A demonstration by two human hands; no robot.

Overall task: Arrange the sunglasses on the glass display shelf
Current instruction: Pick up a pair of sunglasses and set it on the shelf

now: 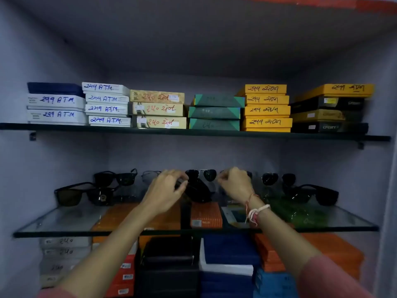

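— Sunglasses [198,190], dark pair, mid glass shelf [64,220], between my hands?
— Yes. Left hand [166,190] pinched on one end; right hand [235,183] curled, grip unclear. I judge them light, brittle, slippery: hold the frame ends, not the lenses

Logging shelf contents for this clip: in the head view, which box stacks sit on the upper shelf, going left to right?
White stack with a dark blue box on top → white "ATM" stack → beige stack → green stack → yellow stack → black and gold stack topped by a yellow box.
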